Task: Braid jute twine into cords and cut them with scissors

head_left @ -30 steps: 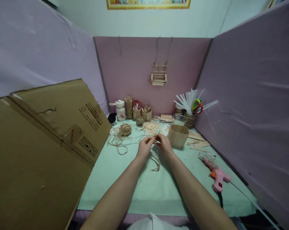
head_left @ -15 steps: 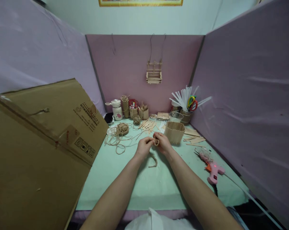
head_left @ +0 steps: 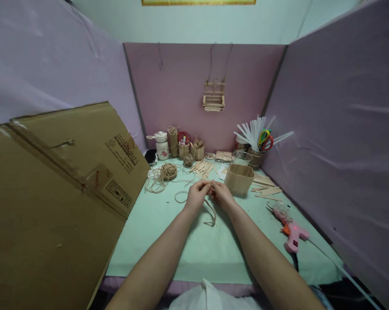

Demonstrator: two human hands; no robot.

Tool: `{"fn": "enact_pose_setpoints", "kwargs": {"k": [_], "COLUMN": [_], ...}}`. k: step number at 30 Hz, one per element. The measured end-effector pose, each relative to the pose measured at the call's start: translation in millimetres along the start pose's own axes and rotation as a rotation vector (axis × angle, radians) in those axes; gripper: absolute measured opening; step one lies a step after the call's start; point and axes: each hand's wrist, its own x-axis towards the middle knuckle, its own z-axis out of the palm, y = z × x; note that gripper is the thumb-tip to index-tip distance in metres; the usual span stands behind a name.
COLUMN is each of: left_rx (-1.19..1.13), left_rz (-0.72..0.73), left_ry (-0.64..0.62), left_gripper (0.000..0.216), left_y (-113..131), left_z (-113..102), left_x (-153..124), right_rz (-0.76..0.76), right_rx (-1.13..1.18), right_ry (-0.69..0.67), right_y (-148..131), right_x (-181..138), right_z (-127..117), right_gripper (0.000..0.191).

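In the head view, a thin tan jute cord [head_left: 210, 212] is trailing in a loose curl over the pale green table [head_left: 168, 241], its upper end rising to the middle of the scene where both hands are meeting. The left hand [head_left: 197, 196] is pinching the cord with fingers drawn narrow, and the right hand [head_left: 223, 196] is closing on it just beside, fingertips apparently touching, though the grip is too small to read surely. A stick-built box [head_left: 239, 179] is standing just right of the hands; a twine ball [head_left: 168, 171] is lying farther left, and a pink glue gun [head_left: 291, 234] is resting near right.
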Motion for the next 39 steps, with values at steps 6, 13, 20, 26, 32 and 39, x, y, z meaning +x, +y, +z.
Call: {"fn": "enact_pose_setpoints", "kwargs": {"k": [6, 13, 20, 26, 32, 39], "left_rx": [0.137, 0.274, 0.309, 0.296, 0.333, 0.345], "left_rz": [0.013, 0.090, 0.085, 0.071, 0.077, 0.062], "left_ry": [0.214, 0.204, 0.191, 0.178, 0.134, 0.123], "left_gripper": [0.017, 0.013, 0.013, 0.012, 0.015, 0.016], "left_y": [-14, -18, -15, -10, -12, -14], "left_z": [-12, -13, -11, -11, -10, -8], "left_x": [13, 11, 9, 8, 9, 8], "right_rz": [-0.697, -0.905, -0.870, -0.758, -0.483, -0.312], "right_rx": [-0.461, -0.654, -0.629, -0.488, -0.187, 0.042], "right_ry": [0.183, 0.062, 0.025, 0.018, 0.053, 0.011], "right_y": [-13, -24, -24, -21, -21, -19], "right_x": [-14, -26, -23, -21, -18, -14], "right_z": [0, 3, 2, 6, 10, 10], "right_gripper": [0.024, 0.017, 0.017, 0.013, 0.012, 0.016]}}
